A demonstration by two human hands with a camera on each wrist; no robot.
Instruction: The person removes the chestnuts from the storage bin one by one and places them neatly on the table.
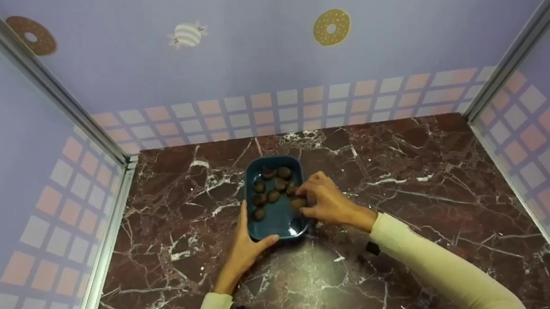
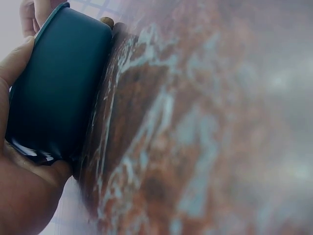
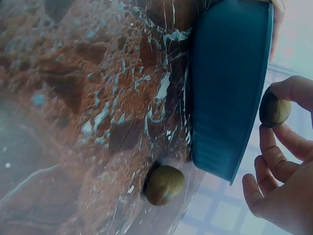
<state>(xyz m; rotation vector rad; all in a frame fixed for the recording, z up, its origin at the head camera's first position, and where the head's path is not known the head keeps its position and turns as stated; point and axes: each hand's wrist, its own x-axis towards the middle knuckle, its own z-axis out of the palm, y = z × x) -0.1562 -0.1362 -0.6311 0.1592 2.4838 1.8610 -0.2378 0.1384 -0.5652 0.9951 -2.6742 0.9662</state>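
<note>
A dark blue rectangular dish [image 1: 280,221] with rounded corners stands on the marbled table, and several brown chestnuts [image 1: 273,196] lie inside it. My left hand [image 1: 246,244] holds the dish at its near left corner, fingers along the left side and thumb at the near rim. At the right rim, my right hand [image 1: 331,202] pinches a chestnut [image 3: 275,108] between thumb and fingertips, level with the rim in the right wrist view. Another chestnut [image 3: 165,185] lies on the table beside the dish in that view; the head view does not show it.
The dark red marbled tabletop [image 1: 190,271] reaches around the dish on all sides. Purple panels with printed squares and doughnuts form a back wall [image 1: 256,51] and two side walls, joined by metal corner strips [image 1: 104,254].
</note>
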